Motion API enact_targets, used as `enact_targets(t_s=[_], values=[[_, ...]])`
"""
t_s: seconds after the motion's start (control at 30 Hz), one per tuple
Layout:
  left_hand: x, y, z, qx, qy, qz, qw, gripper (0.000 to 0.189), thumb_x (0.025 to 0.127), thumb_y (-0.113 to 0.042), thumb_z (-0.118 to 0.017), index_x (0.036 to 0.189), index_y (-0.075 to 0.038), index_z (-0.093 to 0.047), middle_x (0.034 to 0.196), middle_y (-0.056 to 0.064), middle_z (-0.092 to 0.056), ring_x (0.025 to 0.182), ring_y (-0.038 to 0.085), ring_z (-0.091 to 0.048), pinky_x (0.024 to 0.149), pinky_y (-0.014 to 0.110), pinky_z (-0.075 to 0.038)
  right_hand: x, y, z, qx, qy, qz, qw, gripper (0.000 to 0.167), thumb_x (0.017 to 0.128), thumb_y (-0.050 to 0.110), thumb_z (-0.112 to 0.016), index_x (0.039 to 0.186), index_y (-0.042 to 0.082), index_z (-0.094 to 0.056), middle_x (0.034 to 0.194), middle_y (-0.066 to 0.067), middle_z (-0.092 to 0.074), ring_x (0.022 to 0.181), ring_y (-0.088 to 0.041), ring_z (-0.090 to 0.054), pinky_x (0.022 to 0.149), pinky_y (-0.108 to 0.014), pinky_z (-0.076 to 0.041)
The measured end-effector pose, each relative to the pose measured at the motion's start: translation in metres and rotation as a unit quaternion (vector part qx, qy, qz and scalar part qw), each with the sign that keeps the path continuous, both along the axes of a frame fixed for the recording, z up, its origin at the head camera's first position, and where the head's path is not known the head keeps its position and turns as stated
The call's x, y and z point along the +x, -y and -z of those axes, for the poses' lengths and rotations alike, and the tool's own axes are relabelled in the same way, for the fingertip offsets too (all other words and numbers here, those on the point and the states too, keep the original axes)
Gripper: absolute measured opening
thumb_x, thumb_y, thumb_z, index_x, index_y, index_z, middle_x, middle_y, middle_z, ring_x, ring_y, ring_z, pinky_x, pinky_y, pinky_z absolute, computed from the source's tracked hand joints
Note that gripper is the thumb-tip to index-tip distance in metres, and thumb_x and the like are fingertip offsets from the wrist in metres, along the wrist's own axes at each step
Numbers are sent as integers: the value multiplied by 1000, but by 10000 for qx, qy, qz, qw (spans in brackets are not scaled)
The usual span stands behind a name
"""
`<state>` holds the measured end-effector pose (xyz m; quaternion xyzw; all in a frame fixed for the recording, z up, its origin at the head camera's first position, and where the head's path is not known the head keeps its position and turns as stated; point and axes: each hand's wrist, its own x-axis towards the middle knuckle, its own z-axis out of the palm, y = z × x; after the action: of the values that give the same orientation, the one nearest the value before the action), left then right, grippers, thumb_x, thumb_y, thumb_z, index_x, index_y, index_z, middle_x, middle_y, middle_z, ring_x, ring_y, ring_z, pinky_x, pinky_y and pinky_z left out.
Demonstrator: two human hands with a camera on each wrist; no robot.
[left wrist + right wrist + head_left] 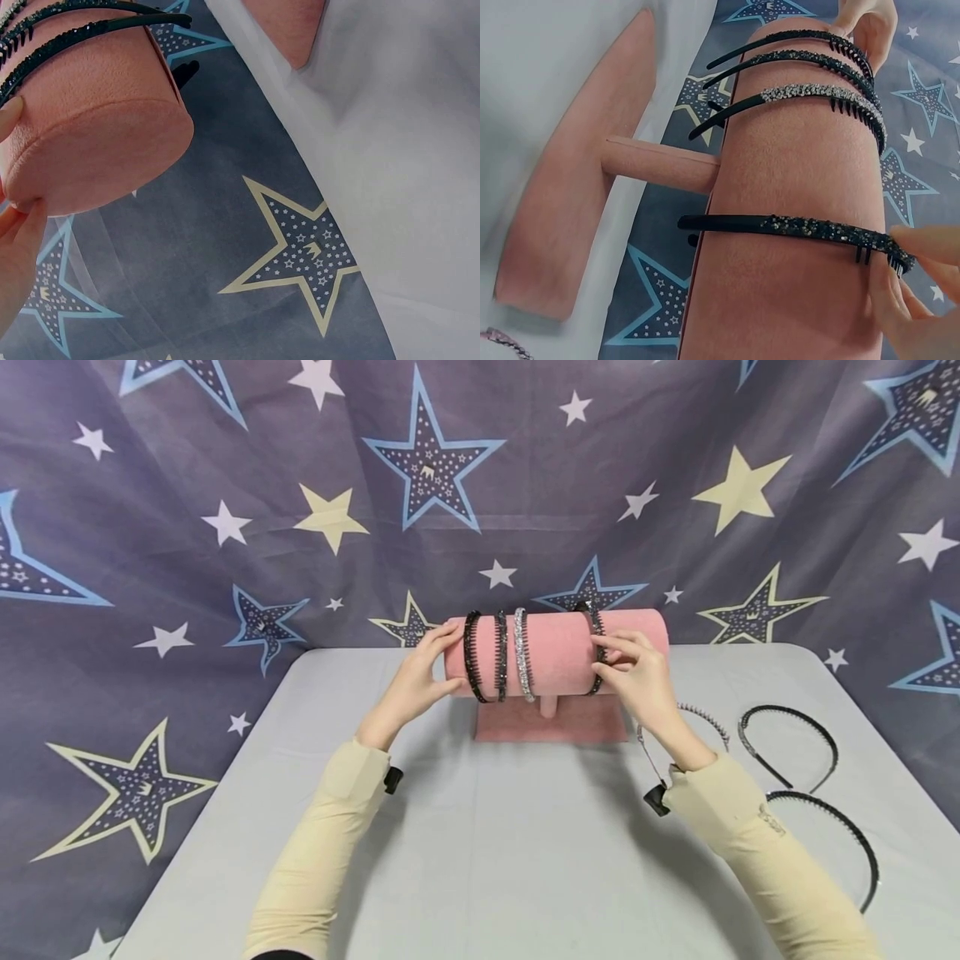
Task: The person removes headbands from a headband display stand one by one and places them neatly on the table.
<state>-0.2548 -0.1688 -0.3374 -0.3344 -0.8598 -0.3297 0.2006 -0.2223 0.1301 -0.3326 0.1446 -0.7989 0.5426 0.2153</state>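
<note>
A pink cylindrical headband stand (562,652) stands on a flat base towards the back of the table. My left hand (414,683) grips its left end, thumb low and fingers on top. Near its right part, my right hand (643,681) pinches a black glittery headband (802,226) that lies round the roll, its comb teeth against the pink cloth. Left of it, a silver sparkly headband (521,652) and two black ones sit on the roll: a middle black headband (501,656) and a leftmost black headband (471,656).
At the right of the white table (495,860) lie a silvery headband (705,714) partly behind my right wrist, a dark headband (813,722), and a black headband (855,835) closer to the front. A star-patterned curtain (525,527) hangs behind.
</note>
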Motion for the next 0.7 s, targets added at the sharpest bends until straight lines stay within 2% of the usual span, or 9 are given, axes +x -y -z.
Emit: enact_targets(t_s=[0.7], values=[[0,0,0,-17,22,-44,10000,64,69,-1,-72,126,3,-44,134,15,-38,126,27,-32,105,34,-26,3,-20,4,-11,-111,224,9997,32,73,-9,-64,105,-7,-62,105,-14,-51,72,0,-52,70,-8,-47]])
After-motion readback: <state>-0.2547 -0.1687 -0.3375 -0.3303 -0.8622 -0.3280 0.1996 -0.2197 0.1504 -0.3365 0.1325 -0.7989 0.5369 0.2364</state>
